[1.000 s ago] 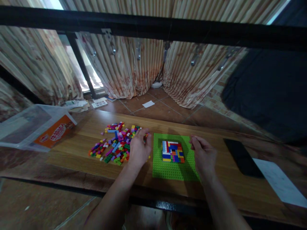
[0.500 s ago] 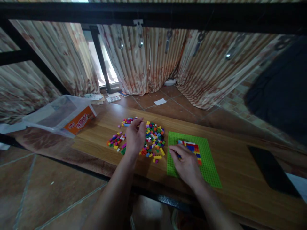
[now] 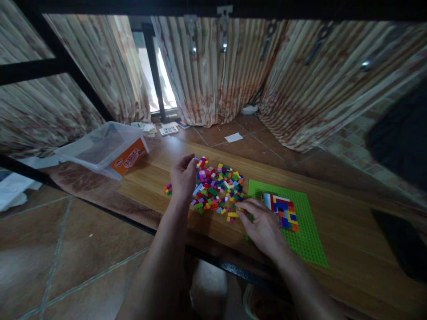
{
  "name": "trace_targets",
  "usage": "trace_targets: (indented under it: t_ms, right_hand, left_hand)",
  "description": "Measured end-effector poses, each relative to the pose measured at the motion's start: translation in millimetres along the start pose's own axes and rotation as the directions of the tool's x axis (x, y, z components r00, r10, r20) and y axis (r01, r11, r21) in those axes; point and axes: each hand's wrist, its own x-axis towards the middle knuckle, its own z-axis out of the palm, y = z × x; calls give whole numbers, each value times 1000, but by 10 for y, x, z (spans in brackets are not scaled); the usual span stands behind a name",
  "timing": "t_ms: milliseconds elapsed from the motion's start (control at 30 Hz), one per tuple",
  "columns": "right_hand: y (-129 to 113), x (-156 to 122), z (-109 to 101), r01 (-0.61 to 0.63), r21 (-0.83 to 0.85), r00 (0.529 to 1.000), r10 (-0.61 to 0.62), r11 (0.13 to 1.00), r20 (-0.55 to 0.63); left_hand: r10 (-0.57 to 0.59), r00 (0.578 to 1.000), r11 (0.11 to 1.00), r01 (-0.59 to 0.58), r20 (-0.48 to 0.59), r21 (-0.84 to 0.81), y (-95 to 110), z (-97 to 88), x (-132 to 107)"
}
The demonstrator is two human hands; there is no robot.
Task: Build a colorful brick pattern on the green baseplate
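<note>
My left hand (image 3: 183, 178) is over the left side of a pile of small toy building bricks (image 3: 213, 191) in mixed colours. Its fingers are curled in, and whatever they grip is hidden. At the pile's right edge is my right hand (image 3: 262, 224), beside a yellow brick (image 3: 232, 214). Thumb and index finger come together there; anything between them is too small to name. Partly behind this hand lies a green studded baseplate (image 3: 308, 222). On it sits a flat brick panel (image 3: 283, 211) in blue, red, white, yellow and orange.
A clear plastic box (image 3: 100, 149) with an orange label stands at the left end of the wooden board (image 3: 347, 231). A dark flat object (image 3: 396, 240) lies at the right. Curtains (image 3: 207, 71) hang behind, and a black bar (image 3: 213, 9) crosses the top.
The view has shifted, so the board and box appear further right. My right hand has moved left from the brick panel to the pile's edge. My left hand has moved left over the pile.
</note>
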Motion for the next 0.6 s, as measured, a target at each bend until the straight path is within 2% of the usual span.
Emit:
trace_targets:
  t_ms: [200, 400, 500, 600]
  right_hand:
    - [6, -19, 0, 10, -20, 995, -8, 1000, 97]
    - [-46, -12, 92, 48, -64, 986, -37, 997, 162]
    - [-56, -13, 101, 46, -70, 988, -35, 997, 149]
    - [-70, -14, 63, 41, -32, 995, -38, 999, 89]
  left_hand:
    - [-27, 999, 998, 25, -47, -59, 34, -87, 27]
    - [-65, 998, 994, 62, -26, -95, 63, -81, 5]
    - [-66, 998, 994, 64, -20, -92, 70, -58, -12]
    - [-70, 998, 993, 69, -9, -91, 60, -40, -15]
